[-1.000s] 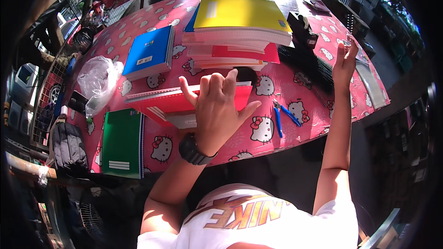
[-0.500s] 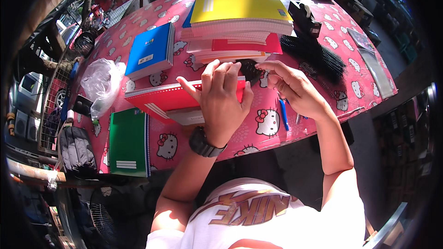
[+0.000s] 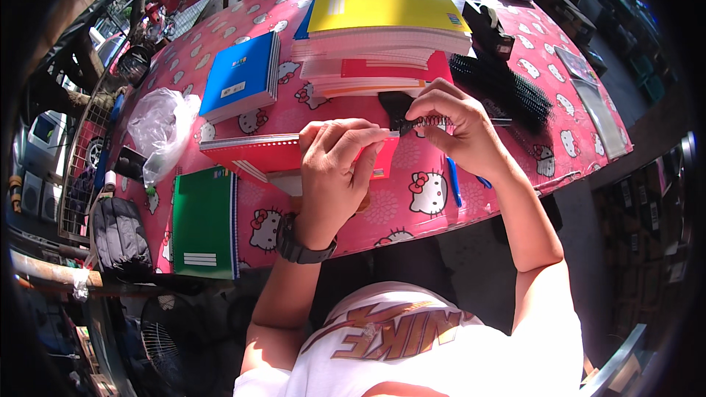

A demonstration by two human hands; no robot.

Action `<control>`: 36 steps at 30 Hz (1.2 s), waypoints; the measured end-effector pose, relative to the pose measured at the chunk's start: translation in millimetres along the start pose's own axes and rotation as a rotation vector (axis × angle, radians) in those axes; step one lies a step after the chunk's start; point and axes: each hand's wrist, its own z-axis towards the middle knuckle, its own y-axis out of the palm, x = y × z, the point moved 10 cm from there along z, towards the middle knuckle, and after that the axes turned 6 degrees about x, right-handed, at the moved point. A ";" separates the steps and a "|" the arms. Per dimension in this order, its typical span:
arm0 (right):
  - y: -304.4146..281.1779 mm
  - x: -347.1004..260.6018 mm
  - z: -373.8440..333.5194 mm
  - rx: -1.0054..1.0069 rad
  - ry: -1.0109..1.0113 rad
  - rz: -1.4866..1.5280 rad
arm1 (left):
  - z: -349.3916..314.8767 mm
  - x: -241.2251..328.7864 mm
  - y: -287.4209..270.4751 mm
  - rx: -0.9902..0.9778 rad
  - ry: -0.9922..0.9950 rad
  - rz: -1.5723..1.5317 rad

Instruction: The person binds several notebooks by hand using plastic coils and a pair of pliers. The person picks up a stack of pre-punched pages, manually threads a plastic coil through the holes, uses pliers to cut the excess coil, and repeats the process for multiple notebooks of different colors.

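A red notebook [image 3: 254, 148] with holes punched along its upper edge stands on its long side on the table. My left hand [image 3: 327, 169], wearing a black watch [image 3: 305, 248], is closed over its right end, fingertips at the punched edge. In my right hand [image 3: 471, 132], pinched between thumb and fingers, is a black spiral binding coil [image 3: 432, 122]. The coil's left end comes close to the notebook's right corner; whether it has entered a hole I cannot tell. A dark object [image 3: 395, 109] lies just behind that corner. Below my right hand lies a blue pen [image 3: 454, 181].
Behind my hands rises a notebook stack topped by a yellow notebook [image 3: 386, 7]. Many black coils [image 3: 515, 95] lie to the right, below a black tape dispenser [image 3: 489, 33]. Leftward are blue notebooks [image 3: 239, 73], a plastic bag [image 3: 162, 129], a green notebook [image 3: 204, 224] and a grey pouch [image 3: 120, 234].
My left hand has shifted left and down, its fingers drawing together on the notebook's edge. My right hand has risen slightly, and the coil in it now shows clearly.
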 end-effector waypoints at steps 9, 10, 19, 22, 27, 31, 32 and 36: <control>11.9 -16.1 -6.5 -0.149 -0.112 0.066 | -19.4 13.6 -11.0 0.037 0.158 -0.009; 10.5 -16.0 -5.8 -0.144 -0.108 0.067 | -20.4 15.0 -11.8 0.047 0.171 -0.001; 16.0 -26.6 -5.4 -0.215 -0.149 0.156 | -27.4 23.5 -16.1 0.048 0.221 0.018; 18.0 -31.4 -6.5 -0.267 -0.169 0.167 | -30.1 20.9 -16.9 0.064 0.216 0.005; 11.3 -30.6 -6.2 -0.193 -0.173 0.123 | -12.8 10.2 -9.7 0.037 0.122 -0.003; 9.2 -12.4 -5.2 -0.098 -0.128 0.130 | -1.7 2.5 2.4 0.008 0.070 0.026; 9.1 -11.7 -3.7 -0.100 -0.130 0.132 | 0.5 1.8 4.4 0.004 0.089 0.031; 13.9 -5.2 -3.3 -0.173 -0.101 0.078 | 3.6 -8.1 5.6 -0.003 0.032 -0.037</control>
